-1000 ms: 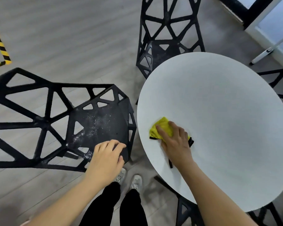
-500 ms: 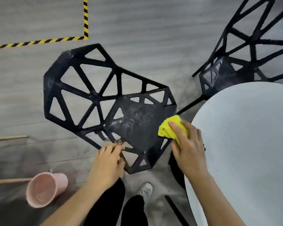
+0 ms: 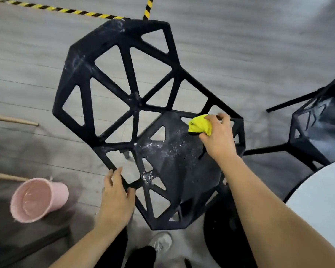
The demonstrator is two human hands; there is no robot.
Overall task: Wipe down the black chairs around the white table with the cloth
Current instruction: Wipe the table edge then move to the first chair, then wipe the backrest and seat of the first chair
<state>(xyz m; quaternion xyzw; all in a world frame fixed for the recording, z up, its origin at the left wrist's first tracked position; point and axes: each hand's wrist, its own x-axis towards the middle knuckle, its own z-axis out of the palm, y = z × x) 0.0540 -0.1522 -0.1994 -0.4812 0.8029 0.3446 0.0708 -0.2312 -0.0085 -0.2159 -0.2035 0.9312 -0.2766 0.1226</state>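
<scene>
Evidently the left hand [image 3: 115,198] is curling its fingers round a front strut of the black chair [image 3: 135,105] to steady it, while the right hand [image 3: 218,137] is pinching the bunched yellow cloth [image 3: 199,125] against the dusty seat's far corner, probably ready to wipe.

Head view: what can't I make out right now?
- White table: cut off by the right edge.
- Second chair: cut off by the right edge, blurred.
- Cloth: partly covered by the right hand.
- Near chair legs: hidden under the seat.
</scene>
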